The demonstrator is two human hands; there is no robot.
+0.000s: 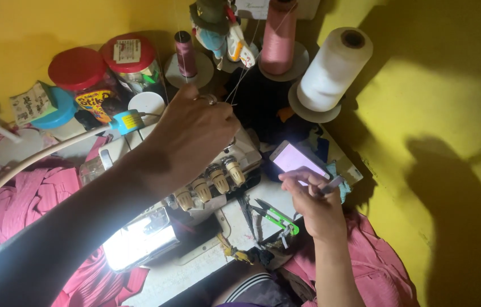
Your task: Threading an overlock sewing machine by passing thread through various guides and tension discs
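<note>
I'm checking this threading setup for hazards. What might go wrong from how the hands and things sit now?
1. The left hand pinches thin threads running up to the cones; a tug might snap them or tip the pink cone.
2. The right hand holds tweezers just over the lit phone; the tip may scratch its screen.
3. The green thread snips lie loose by the right hand and may get knocked off.

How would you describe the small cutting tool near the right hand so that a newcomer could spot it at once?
Start at the white sewing machine with its row of tension knobs. Just right of it, by the right hand, lie thread snips, the only thing there with bright green handles.
</note>
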